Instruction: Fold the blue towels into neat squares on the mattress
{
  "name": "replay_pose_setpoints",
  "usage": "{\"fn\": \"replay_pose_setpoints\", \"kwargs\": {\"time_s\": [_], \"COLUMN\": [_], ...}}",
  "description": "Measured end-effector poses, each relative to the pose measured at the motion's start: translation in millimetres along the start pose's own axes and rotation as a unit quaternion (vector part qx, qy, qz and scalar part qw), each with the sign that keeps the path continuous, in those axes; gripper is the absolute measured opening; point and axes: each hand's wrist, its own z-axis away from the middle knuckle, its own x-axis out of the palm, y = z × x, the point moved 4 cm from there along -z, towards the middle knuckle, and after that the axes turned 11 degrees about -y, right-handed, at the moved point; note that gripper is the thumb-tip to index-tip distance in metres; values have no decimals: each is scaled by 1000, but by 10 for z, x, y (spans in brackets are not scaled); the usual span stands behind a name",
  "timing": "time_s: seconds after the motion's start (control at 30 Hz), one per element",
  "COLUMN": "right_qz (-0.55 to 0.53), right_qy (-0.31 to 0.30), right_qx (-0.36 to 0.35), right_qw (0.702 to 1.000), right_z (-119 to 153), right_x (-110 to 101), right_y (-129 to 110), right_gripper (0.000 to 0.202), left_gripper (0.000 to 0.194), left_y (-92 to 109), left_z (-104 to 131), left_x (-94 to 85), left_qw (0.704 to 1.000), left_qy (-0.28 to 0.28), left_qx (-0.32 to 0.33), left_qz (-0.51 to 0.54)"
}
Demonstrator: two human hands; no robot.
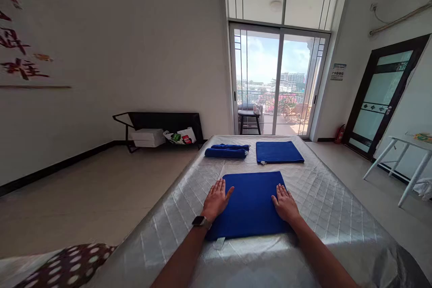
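A flat blue cloth (253, 204) lies on the silver quilted cover (324, 193) in front of me, a white tag at its near left edge. My left hand (216, 198), with a watch on the wrist, rests on the cloth's left edge, fingers stretched out. On its right edge lies my right hand (284, 202), also flat with the fingers extended. Farther back are a rolled blue cloth (226, 151) on the left and a second flat blue cloth (279, 151) on the right.
A black bench (165, 120) stands by the left wall with a white box (147, 137) and a bag (180, 136). At right is a white stool (410, 144). Polka-dot fabric (74, 265) lies at the lower left. Sliding glass doors (279, 85) are beyond the far edge.
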Motion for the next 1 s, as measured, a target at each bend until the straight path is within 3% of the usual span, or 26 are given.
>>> {"fn": "replay_pose_setpoints", "kwargs": {"time_s": [0.1,0.27,0.33,0.4,0.5,0.7,0.8,0.9,1.0], "right_qz": [-6,11,21,23,14,6,11,13,15], "right_qy": [0,0,-1,2,6,9,5,-3,-5], "right_qx": [1,-6,-15,-19,-11,-6,-5,3,10], "right_qw": [1000,1000,1000,1000,1000,1000,1000,1000,1000], "right_z": [-9,-4,-5,-12,-22,-18,-16,-19,3], "right_x": [9,16,25,31,29,11,14,8,-37], "right_y": [1,8,13,16,17,2,8,9,-17], "right_gripper": [68,65,63,64,65,68,68,68,67], "left_gripper": [81,74,70,68,69,79,85,84,82], "left_y": [473,1535,1795,1867,1630,533,127,-8,20], "left_z": [42,97,88,67,55,194,294,354,367], "left_x": [-31,147,236,290,296,221,242,271,275], "left_qw": [997,965,953,950,961,990,996,999,999], "left_qy": [-29,-59,-66,-71,-78,-74,-61,-37,-22], "left_qx": [72,254,294,301,262,117,59,36,31], "left_qz": [7,27,32,35,31,12,6,15,19]}}
